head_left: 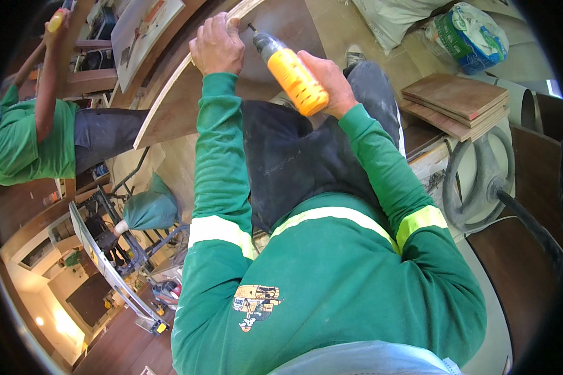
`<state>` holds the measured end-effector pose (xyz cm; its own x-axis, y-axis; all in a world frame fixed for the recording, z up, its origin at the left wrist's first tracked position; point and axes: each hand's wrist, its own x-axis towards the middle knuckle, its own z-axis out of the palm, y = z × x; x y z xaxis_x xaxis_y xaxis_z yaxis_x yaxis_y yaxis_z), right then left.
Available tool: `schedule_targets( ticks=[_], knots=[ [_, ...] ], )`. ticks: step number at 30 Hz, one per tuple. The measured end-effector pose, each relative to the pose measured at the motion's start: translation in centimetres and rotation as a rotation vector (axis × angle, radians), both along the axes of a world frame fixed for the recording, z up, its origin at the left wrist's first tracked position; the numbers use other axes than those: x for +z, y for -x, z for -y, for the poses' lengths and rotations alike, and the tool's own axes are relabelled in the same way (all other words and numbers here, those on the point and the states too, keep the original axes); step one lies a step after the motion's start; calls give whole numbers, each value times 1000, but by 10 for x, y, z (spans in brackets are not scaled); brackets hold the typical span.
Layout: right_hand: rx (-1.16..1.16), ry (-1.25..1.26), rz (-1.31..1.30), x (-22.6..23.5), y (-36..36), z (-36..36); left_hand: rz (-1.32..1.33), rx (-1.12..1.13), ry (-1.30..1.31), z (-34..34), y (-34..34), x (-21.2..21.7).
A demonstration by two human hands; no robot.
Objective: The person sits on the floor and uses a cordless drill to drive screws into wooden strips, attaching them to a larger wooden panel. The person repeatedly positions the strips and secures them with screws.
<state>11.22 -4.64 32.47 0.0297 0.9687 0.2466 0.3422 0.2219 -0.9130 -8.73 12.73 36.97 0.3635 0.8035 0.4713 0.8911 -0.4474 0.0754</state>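
Note:
My right hand [333, 81] is wrapped round an orange and black cordless drill [294, 78], held in front of my lap. The drill's bit points up and left, close to the thumb of my left hand [218, 45]. My left hand grips the pale edge of a large brown plywood panel [275, 47], its fingers curled over that edge. The panel leans before my legs, and its surface shows below and right of my left hand. Whether a screw sits between thumb and bit is too small to tell.
At the right lie stacked brown boards [456, 100] beside a grey round-rimmed tool [481, 181]. A plastic-wrapped bundle [472, 37] and a white sack [397, 19] stand at the far right. Another person in green [40, 137] works at the left, near a saw stand [116, 250] and its green dust bag [151, 206].

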Motion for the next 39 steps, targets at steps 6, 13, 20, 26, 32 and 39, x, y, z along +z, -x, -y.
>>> schedule_targets(
  ticks=[6,13,20,26,32,39],
  knots=[
    [45,-129,284,13,-16,2,-18,18,42,-4,1,3],
    [-127,-40,239,40,-39,90,-115,25,198,-7,0,11],
    [-325,-162,374,92,-110,147,-175,-67,346,14,10,45],
    [-366,163,336,73,-166,243,-122,-257,438,-7,65,43],
    [-360,565,540,39,-166,327,-136,-279,437,7,73,58],
    [-237,787,779,13,-168,402,-145,-157,483,1,57,50]
  ],
)
